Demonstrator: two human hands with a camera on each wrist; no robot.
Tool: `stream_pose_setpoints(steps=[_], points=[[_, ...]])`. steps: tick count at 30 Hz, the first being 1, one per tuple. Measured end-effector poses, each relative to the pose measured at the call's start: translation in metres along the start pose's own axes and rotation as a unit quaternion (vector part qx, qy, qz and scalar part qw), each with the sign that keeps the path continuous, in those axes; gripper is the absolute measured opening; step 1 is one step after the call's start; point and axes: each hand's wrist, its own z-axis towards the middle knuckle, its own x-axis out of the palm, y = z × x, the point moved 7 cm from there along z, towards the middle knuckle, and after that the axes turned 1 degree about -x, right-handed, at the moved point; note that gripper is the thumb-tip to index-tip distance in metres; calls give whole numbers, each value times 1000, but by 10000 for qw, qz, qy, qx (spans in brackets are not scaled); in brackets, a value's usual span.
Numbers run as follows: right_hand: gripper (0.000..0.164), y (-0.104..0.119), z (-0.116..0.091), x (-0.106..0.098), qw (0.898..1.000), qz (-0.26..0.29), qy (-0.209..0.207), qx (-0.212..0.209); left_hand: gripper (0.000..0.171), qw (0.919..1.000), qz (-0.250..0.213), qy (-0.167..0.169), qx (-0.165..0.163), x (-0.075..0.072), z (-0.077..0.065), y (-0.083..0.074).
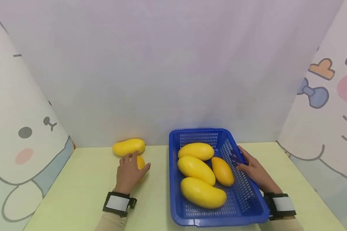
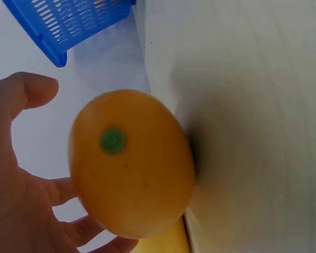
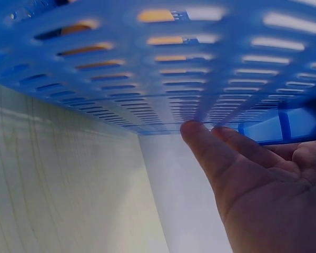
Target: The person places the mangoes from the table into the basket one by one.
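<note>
My left hand (image 1: 129, 173) reaches over an orange-yellow mango (image 2: 134, 168) on the table, left of the basket. In the left wrist view its fingers touch the mango's far side, while the thumb stands apart from it; a green stem spot faces the camera. Just behind lies a longer yellow mango (image 1: 128, 147). On the right, my right hand (image 1: 255, 171) grips the side of a blue plastic basket (image 1: 172, 189), thumb over the rim, fingers against the slotted outer wall. Inside the basket lie three big yellow mangoes (image 1: 196, 170) and a smaller orange-yellow mango (image 1: 222, 171).
The pale wood-grain table (image 1: 75, 189) ends at a white back wall (image 1: 150, 80). Side panels with cartoon faces, a left panel (image 1: 14, 106) and a right panel (image 1: 329, 128), enclose it. The basket stands near the back wall.
</note>
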Motion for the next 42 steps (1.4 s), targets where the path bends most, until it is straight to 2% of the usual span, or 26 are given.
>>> stream_pose_setpoints(steps=[6,11,22,26,30,37,42], points=[[77,2,3,0,9995,-293,17,-92,81,9998,-75,165,16,11,-4,3],[77,3,3,-1,9991,-423,-27,-56,91,9986,-65,499,130,20,-6,3],[76,2,-1,-1,9994,-333,-88,-20,83,9965,-461,697,66,25,-3,3],[77,3,-1,-1,9995,-312,-52,-80,82,9951,-723,674,20,22,-1,4],[78,3,1,-1,9995,-293,-42,-93,80,9939,-909,599,166,18,0,1],[77,2,2,-1,9996,-265,-66,-39,79,9916,-1135,171,604,2,1,-13],[77,0,0,-1,9997,-235,-76,-19,78,9874,-1448,-162,621,-15,0,-25]])
